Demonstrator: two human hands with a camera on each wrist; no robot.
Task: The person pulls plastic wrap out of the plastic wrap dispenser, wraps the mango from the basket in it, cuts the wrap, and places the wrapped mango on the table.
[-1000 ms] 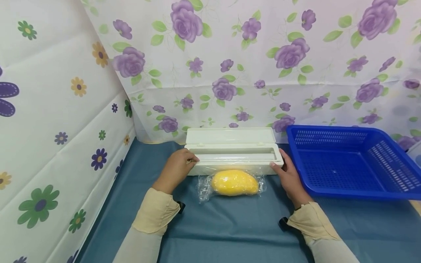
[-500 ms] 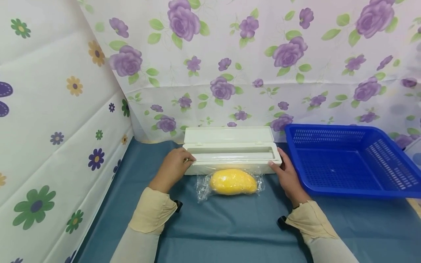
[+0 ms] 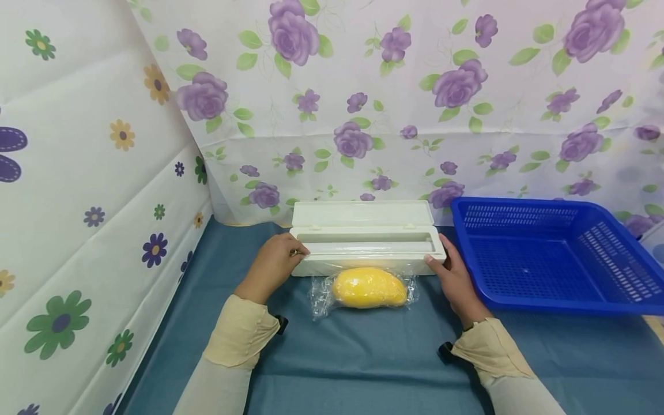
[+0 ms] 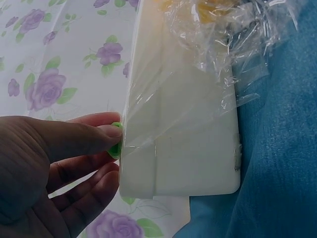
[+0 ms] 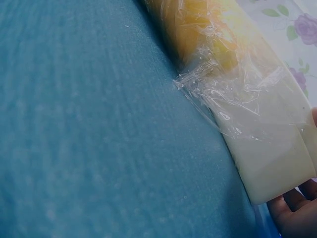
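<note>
A white cling film dispenser (image 3: 363, 265) stands on the blue cloth with its lid (image 3: 363, 214) up. Inside lies a roll of clear film (image 3: 368, 247). My left hand (image 3: 275, 262) is at the dispenser's left end, thumb and forefinger pinching a small green slider (image 4: 116, 148) on its edge; the other fingers curve loosely. At the right end, my right hand (image 3: 456, 279) grips the dispenser, thumb on the front edge and fingers behind. A yellow mango-shaped item (image 3: 369, 287) wrapped in film lies against the front. Film (image 4: 213, 54) stretches from it up over the dispenser's front face.
To the right stands a blue perforated plastic basket (image 3: 544, 306), close to my right hand. A flower-printed sheet (image 3: 358, 115) hangs behind the dispenser, and another floral sheet (image 3: 93, 190) rises on the left. Blue cloth (image 3: 363, 369) covers the table in front.
My left fingers have shifted very slightly left along the dispenser's edge. The right hand, dispenser and wrapped yellow item stay where they were; the head view sways a little.
</note>
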